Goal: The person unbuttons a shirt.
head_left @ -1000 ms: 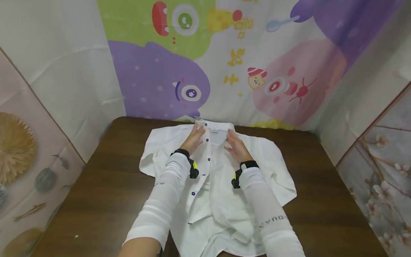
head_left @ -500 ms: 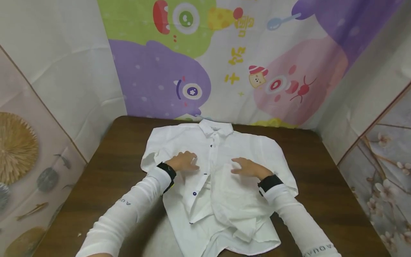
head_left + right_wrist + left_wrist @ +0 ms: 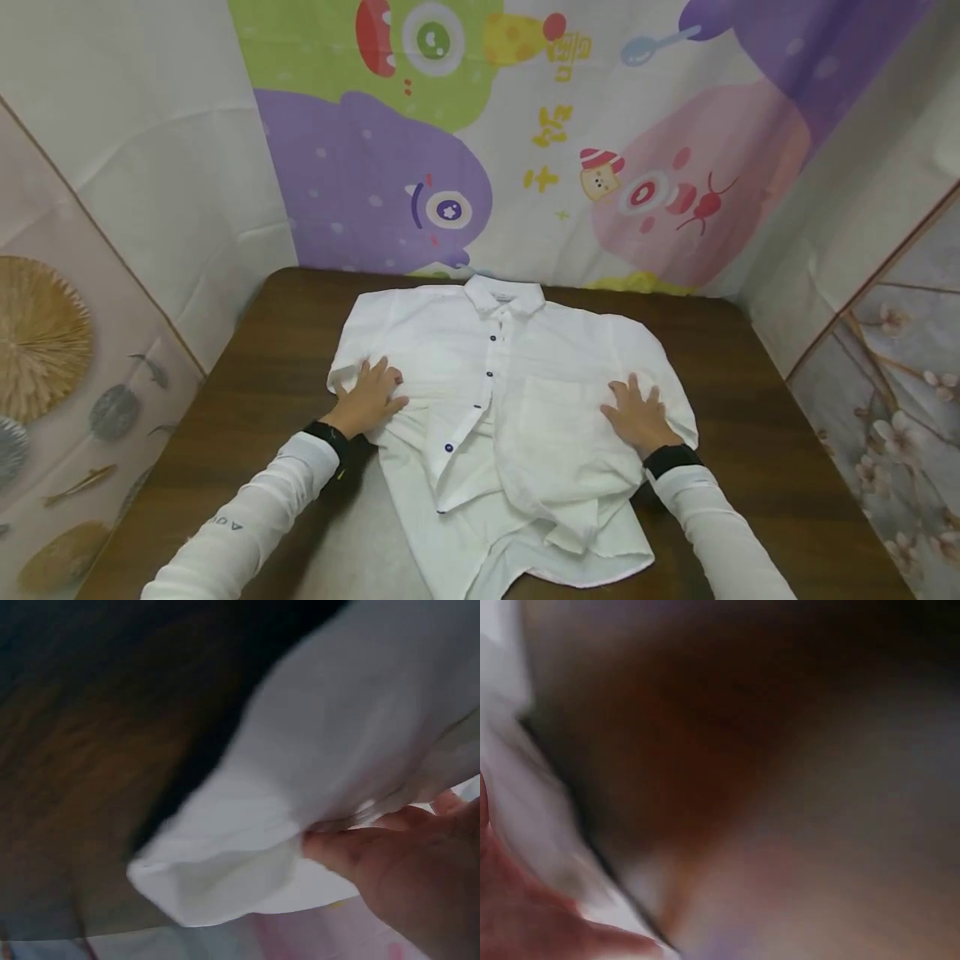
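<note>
A white short-sleeved shirt lies front up on the table, its collar at the far end and dark buttons down the middle. The lower front gapes apart and the hem is rumpled. My left hand rests with spread fingers on the shirt's left side, just below the sleeve. On the opposite side, my right hand touches the cloth near the right sleeve, fingers spread. In the right wrist view, the right hand lies against the shirt's edge. The left wrist view is badly blurred, with the left hand at its lower left.
The brown wooden table extends around the shirt. A cartoon-printed cloth hangs behind its far edge. Patterned panels stand at both sides. A pale patch shows on the table by the left forearm.
Both hands have come down from the collar and moved apart to the shirt's sides. The collar, held up and spread before, now lies folded down, with the upper front panels together.
</note>
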`<action>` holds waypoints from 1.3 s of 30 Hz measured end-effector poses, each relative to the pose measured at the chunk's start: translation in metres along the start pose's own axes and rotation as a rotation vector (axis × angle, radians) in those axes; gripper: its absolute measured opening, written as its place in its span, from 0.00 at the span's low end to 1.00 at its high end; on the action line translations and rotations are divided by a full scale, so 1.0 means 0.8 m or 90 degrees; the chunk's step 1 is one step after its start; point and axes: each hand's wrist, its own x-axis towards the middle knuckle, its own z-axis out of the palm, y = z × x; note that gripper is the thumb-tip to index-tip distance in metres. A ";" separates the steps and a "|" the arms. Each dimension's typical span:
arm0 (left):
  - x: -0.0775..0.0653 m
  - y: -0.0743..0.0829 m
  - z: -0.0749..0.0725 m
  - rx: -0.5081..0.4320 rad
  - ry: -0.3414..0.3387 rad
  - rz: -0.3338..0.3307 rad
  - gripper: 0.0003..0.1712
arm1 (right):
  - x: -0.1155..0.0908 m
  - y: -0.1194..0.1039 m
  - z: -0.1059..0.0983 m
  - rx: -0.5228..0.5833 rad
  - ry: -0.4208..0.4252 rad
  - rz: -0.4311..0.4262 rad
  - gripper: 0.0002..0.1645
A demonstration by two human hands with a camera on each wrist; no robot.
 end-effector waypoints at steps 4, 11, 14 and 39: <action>-0.007 -0.026 -0.007 -0.057 0.037 0.078 0.16 | 0.010 0.027 -0.005 0.033 0.035 -0.080 0.32; -0.041 -0.029 -0.018 -0.109 0.152 0.104 0.09 | -0.039 0.036 -0.027 0.147 0.151 -0.089 0.22; -0.064 -0.017 -0.022 -0.078 0.162 0.048 0.05 | -0.065 0.034 -0.026 0.139 0.189 -0.081 0.18; -0.107 0.059 0.026 -0.041 0.041 -0.057 0.19 | -0.127 0.023 0.017 0.321 0.031 -0.046 0.23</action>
